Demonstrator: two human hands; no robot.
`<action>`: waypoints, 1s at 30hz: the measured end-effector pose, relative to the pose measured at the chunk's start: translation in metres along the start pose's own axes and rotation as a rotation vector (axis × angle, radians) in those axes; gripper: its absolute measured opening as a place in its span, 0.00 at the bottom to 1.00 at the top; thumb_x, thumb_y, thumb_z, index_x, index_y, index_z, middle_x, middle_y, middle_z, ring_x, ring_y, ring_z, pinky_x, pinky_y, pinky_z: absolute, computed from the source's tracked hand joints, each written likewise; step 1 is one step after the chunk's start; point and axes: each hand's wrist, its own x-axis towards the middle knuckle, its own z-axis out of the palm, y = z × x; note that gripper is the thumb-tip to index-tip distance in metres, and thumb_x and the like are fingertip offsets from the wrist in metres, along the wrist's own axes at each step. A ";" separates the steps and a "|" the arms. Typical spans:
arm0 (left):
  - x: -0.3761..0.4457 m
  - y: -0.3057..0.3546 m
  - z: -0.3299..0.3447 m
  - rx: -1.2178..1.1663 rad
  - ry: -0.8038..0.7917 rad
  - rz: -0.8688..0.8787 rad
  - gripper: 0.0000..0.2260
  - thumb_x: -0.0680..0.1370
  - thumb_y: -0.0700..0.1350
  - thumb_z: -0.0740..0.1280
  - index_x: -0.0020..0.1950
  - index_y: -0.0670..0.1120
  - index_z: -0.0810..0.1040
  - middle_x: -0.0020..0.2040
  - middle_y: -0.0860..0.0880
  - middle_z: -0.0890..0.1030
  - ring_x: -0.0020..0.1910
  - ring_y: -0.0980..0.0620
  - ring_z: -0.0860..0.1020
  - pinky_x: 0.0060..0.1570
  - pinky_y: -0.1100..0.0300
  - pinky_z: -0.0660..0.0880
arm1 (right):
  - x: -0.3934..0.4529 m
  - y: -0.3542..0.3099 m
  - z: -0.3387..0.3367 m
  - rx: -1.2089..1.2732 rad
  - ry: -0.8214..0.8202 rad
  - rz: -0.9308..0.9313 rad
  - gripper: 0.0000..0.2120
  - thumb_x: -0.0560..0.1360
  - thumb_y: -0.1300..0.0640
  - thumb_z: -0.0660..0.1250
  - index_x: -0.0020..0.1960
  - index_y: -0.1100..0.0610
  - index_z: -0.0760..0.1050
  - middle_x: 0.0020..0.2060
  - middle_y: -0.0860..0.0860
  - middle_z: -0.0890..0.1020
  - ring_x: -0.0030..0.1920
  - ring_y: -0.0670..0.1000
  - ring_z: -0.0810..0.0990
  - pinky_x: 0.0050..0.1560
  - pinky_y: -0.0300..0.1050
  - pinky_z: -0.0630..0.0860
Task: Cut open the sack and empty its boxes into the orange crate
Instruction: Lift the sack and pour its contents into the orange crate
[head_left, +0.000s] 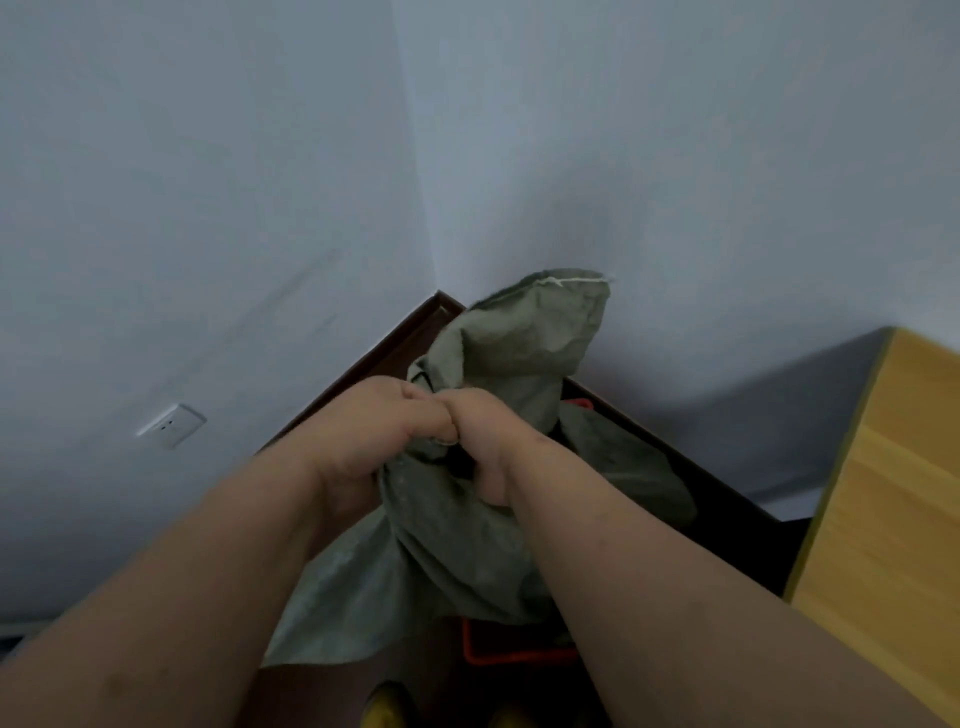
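The step in hand appears to be the emptying. Both hands hold the grey-green woven sack (498, 395) bunched up over the orange crate (511, 652), of which only a strip of rim shows beneath the hanging cloth and a small patch beyond it. The left hand (374, 431) has its fingers curled into a gathered fold of the sack. The right hand (480, 441) clenches the cloth just beside it, and the knuckles of the two hands touch. The stitched end of the sack stands upward toward the corner of the walls, and the loose cloth drapes down toward the crate.

No boxes are visible; whether any are still inside the sack, or already lie in the crate, cannot be told. Whether the sack is cut open is also hidden.

The next move likely calls for a lift and shake with the open end kept above the crate. A wooden cabinet (883, 519) stands just to the right, and a wall socket (171, 426) sits to the left.
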 end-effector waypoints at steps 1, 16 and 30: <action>-0.004 0.005 -0.006 -0.013 -0.014 0.018 0.07 0.58 0.38 0.71 0.34 0.38 0.80 0.34 0.38 0.79 0.31 0.44 0.78 0.35 0.55 0.77 | -0.003 -0.004 0.005 0.006 -0.010 -0.005 0.22 0.74 0.59 0.61 0.67 0.65 0.71 0.47 0.55 0.79 0.46 0.54 0.78 0.56 0.54 0.73; 0.005 -0.047 -0.064 0.461 0.155 -0.129 0.37 0.73 0.29 0.62 0.76 0.54 0.60 0.69 0.44 0.71 0.61 0.43 0.74 0.46 0.53 0.77 | -0.037 -0.066 0.010 -0.229 0.162 -0.072 0.15 0.75 0.65 0.63 0.61 0.65 0.75 0.57 0.66 0.80 0.58 0.66 0.79 0.61 0.61 0.76; -0.032 -0.128 -0.021 0.552 -0.057 -0.691 0.39 0.78 0.61 0.60 0.80 0.44 0.45 0.80 0.43 0.49 0.78 0.41 0.55 0.73 0.51 0.60 | -0.085 -0.111 -0.026 0.073 0.506 -0.172 0.08 0.76 0.65 0.57 0.47 0.63 0.74 0.55 0.64 0.80 0.54 0.62 0.81 0.59 0.60 0.78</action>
